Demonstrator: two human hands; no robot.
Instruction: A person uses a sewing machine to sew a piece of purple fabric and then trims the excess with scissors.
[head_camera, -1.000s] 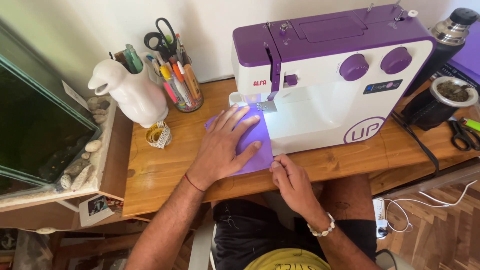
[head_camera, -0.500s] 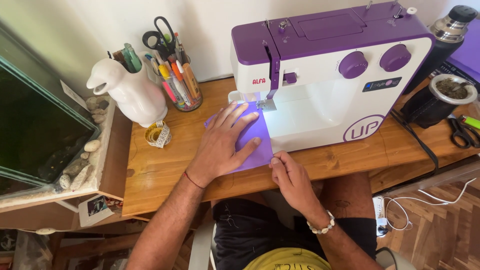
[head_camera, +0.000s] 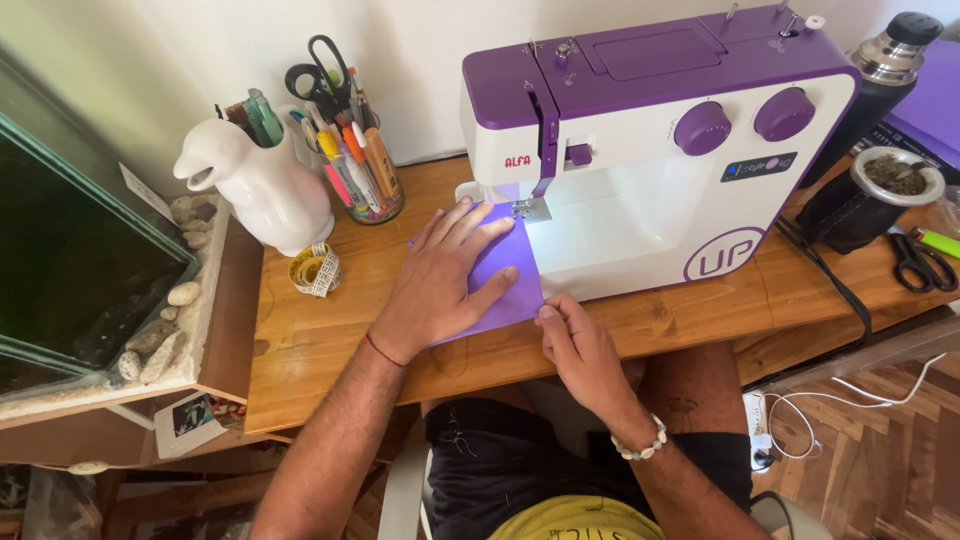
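Head view: a person seated at a wooden table (head_camera: 300, 350) presses the left hand (head_camera: 440, 285) flat, fingers spread, on a purple fabric piece (head_camera: 505, 285) lying at the needle end of a white and purple sewing machine (head_camera: 650, 150). The right hand (head_camera: 580, 350) pinches the fabric's near corner between thumb and fingertips. Against half a second ago, hands and cloth sit almost exactly where they were, so the cloth looks steadied rather than fed. Left of the work stand a white jug (head_camera: 255, 185) and a jar of pens and scissors (head_camera: 350, 150), with a rolled measuring tape (head_camera: 315, 270) beside them. At right sit a dark cup (head_camera: 870, 200), a steel flask (head_camera: 885, 70) and black scissors (head_camera: 920, 265). Nothing lies between the hands and the needle.
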